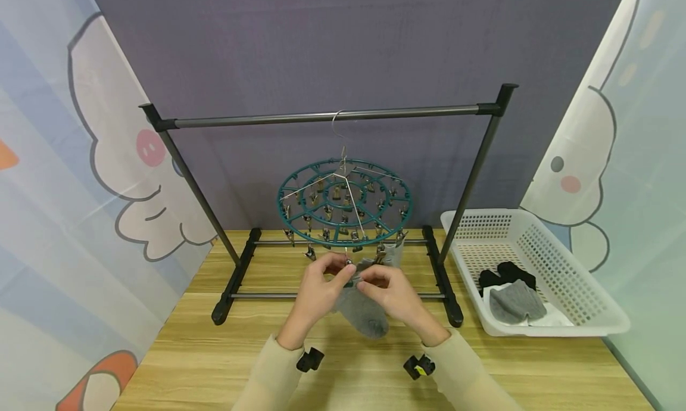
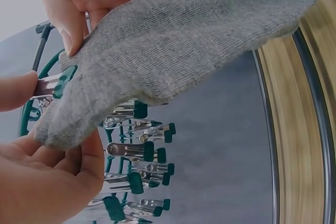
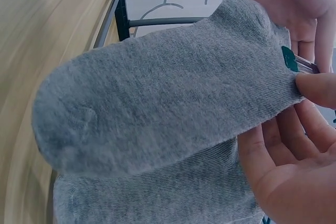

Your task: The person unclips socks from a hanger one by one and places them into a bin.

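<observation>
A grey sock (image 1: 363,315) hangs toe down under the front rim of a round green clip hanger (image 1: 343,242). My left hand (image 1: 316,287) pinches a metal clip (image 2: 48,86) with its thumb on the handle, its other fingers behind the sock. The clip's green tip (image 3: 290,58) lies over the sock's cuff. My right hand (image 1: 393,292) pinches the cuff beside that clip, thumb in front and fingers behind. Just behind, to the right, another grey sock (image 3: 157,198) hangs from the hanger, partly hidden.
The hanger hooks over the bar (image 1: 257,120) of a dark metal rack standing on the wooden table (image 1: 182,351). Several spare clips (image 2: 131,150) dangle from its rings. At the right, a white basket (image 1: 589,292) holds black, grey and white socks (image 1: 517,302).
</observation>
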Motion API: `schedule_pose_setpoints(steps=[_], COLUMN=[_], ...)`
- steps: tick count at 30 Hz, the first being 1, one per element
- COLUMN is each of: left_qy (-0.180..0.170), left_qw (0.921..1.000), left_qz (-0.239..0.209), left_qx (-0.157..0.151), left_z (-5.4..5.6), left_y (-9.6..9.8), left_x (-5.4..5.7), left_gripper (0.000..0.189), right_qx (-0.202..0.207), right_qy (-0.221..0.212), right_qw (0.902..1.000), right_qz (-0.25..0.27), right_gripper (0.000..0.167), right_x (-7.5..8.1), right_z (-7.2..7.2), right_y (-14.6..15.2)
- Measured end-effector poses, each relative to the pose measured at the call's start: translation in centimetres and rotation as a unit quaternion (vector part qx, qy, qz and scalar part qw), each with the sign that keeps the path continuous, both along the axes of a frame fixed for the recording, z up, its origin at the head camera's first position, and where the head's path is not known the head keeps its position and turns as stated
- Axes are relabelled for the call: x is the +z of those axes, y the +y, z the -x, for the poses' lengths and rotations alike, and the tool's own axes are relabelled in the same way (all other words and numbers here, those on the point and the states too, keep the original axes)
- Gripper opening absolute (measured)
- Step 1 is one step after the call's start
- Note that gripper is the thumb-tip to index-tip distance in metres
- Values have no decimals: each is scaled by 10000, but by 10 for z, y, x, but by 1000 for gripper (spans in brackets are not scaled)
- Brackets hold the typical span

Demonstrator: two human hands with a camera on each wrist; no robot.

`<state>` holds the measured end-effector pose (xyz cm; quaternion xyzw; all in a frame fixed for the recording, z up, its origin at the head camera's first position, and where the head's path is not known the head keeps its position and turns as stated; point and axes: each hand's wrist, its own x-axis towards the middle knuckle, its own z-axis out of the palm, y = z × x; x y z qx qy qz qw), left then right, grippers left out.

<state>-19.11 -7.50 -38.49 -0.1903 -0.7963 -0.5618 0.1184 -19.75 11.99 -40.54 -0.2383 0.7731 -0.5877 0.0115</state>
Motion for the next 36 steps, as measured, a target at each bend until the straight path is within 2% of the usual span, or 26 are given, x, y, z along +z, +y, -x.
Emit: schedule_pose_setpoints(steps=[10,17,27,36], left_qy=[5,-26,104,129], left_qw=[9997,9991,9983,9980], left_qz=[-226,-360,-451,-457], left_qx=[124,226,351,414], left_z=[0,-1,2,1], left_y=[2,5,5,2], left_x=[-2,-2,-2,-1], left_gripper=[23,16,10,16], right_qx=[-53,-44,29,-142], right_qy=[-66,-60,68,71], right_qw=[10000,10000,9998,9986], right_qz=[3,40,-182,-496], right_gripper=[17,17,14,15], right_x=[0,1,-6,-10], right_z=[-2,-4,-4,-8], right_y=[-2,-3,-1,11])
